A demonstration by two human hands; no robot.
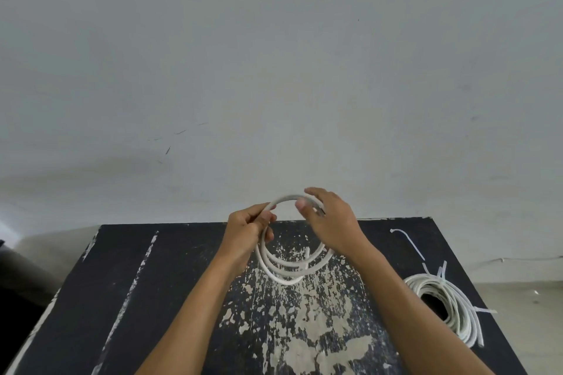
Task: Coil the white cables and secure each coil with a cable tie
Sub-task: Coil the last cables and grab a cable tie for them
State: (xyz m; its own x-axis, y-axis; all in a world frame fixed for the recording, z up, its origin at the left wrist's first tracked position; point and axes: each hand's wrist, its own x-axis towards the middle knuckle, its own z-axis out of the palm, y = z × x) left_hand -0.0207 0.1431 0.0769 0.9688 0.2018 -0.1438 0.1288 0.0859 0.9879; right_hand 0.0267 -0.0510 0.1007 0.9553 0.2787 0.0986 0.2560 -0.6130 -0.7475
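— Holding a white cable (285, 271) in loops above the table (170, 298), both hands raised near the far edge.

— Left hand (246, 231)?

— Curled round the left side of the loops, thumb and fingers pinching the strands together. Grips the bundle where the turns overlap; hangs the rest below and to the right of that grip.

— Right hand (330, 222)?

— Sits on the upper right arc of the coil. Fingers bent over the top strand, thumb under it, so pinching the cable there. Blurred at the fingertips, so cannot tell how tightly.

— Coil itself?

— Roughly round, tilted toward the camera, several turns. Top arc bridges the gap between the two hands; lower turns sag beneath them, close over the scuffed middle of the table. Cannot tell whether touching the surface. One short free end pokes up inside the ring.

— Anything else?

— At the right edge, a finished coil (447, 304) lying flat, well apart from the hands, with thin white tie (484, 310) tails sticking out. Beyond it, a loose tie (409, 242) lying alone on the black top. Behind everything, a plain grey wall (274, 70).
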